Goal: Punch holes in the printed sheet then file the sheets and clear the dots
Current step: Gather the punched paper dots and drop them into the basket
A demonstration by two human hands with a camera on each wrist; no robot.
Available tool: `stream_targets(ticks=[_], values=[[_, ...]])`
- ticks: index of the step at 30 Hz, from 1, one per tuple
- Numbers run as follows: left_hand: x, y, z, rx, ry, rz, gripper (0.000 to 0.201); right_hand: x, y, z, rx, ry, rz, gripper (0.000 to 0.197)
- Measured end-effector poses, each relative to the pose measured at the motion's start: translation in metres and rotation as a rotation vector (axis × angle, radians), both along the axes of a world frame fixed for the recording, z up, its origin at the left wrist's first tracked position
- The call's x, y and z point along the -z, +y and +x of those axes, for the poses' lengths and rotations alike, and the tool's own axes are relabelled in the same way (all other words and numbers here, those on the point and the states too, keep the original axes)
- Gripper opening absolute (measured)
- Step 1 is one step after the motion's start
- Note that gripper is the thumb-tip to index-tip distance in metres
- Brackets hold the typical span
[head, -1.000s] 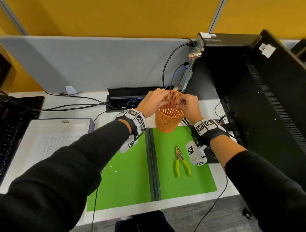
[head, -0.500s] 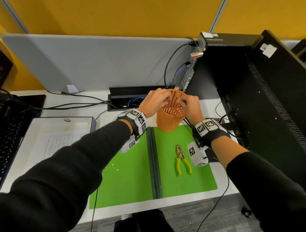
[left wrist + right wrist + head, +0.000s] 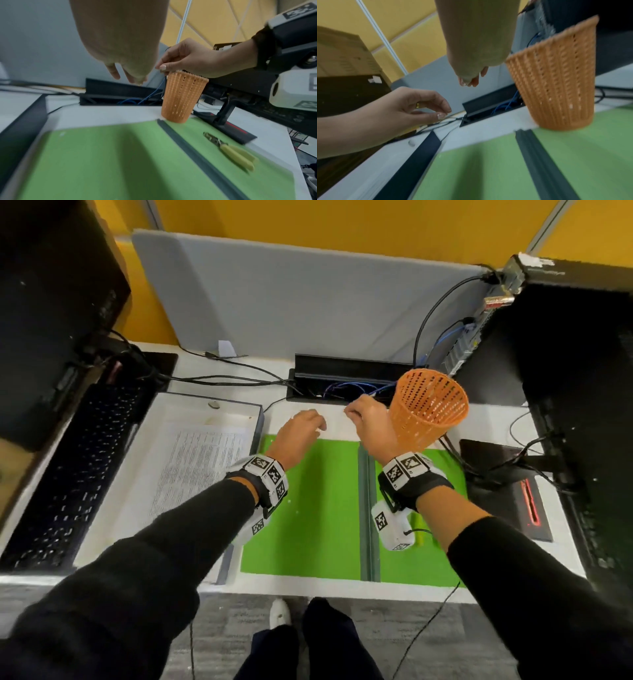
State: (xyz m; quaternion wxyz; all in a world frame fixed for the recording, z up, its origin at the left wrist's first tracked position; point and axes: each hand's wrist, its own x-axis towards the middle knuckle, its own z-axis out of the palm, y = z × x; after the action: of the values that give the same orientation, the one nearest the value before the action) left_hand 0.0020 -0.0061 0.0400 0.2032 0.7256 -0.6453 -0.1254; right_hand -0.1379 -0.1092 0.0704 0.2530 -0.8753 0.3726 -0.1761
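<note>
An orange mesh basket (image 3: 428, 409) stands at the back edge of the open green folder (image 3: 308, 508). My right hand (image 3: 349, 414) hovers just left of its rim with the fingertips pressed together (image 3: 160, 67); I see nothing between them. My left hand (image 3: 317, 428) hangs over the white desk behind the folder, its fingers loosely curled and empty (image 3: 444, 113). A few white paper dots (image 3: 297, 512) lie on the folder's left half. The yellow-handled punch pliers (image 3: 229, 151) lie on its right half. The printed sheet (image 3: 202, 467) rests in a white tray to the left.
A black keyboard (image 3: 68, 474) and a monitor sit at the far left. A black computer tower (image 3: 565, 371) stands on the right, with a black monitor base with a red stripe (image 3: 513, 491) beside it. A cable box (image 3: 342, 378) with loose wires lies behind the hands.
Both hands have let go of the basket's rim and moved left and down over the desk. The basket stays standing. My head view has tilted down and shifted left.
</note>
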Motion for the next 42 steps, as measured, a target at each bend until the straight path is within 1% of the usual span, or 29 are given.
stream_targets(ticks=[3,6,9,13,18,23,28,34,39,42], values=[[0.027,0.048,0.001,-0.037,0.011,0.107,0.025,0.034,0.044,0.011,-0.069,0.068,0.085,0.013],[0.055,0.083,-0.004,-0.082,0.044,0.181,0.027,0.066,0.086,0.012,-0.142,0.164,0.157,0.011],[0.079,0.107,-0.011,-0.115,0.040,0.272,0.030,0.091,0.115,0.008,-0.188,0.238,0.195,0.013],[0.101,0.124,-0.017,-0.177,-0.007,0.362,0.040,0.109,0.134,-0.001,-0.218,0.287,0.200,0.015],[0.102,0.125,-0.012,-0.193,-0.009,0.344,0.040,0.115,0.137,-0.003,-0.209,0.275,0.169,0.012],[0.100,0.125,-0.007,-0.214,0.028,0.351,0.038,0.114,0.139,-0.003,-0.233,0.254,0.148,0.010],[0.098,0.122,-0.006,-0.211,0.023,0.346,0.039,0.112,0.141,0.003,-0.221,0.261,0.105,0.008],[0.096,0.122,-0.006,-0.219,0.026,0.347,0.039,0.119,0.145,0.002,-0.196,0.266,0.063,0.008],[0.093,0.121,-0.005,-0.215,0.033,0.356,0.038,0.125,0.146,0.001,-0.252,0.301,-0.037,0.006],[0.092,0.121,-0.006,-0.216,0.032,0.353,0.038,0.127,0.149,0.000,-0.267,0.319,-0.065,0.005]])
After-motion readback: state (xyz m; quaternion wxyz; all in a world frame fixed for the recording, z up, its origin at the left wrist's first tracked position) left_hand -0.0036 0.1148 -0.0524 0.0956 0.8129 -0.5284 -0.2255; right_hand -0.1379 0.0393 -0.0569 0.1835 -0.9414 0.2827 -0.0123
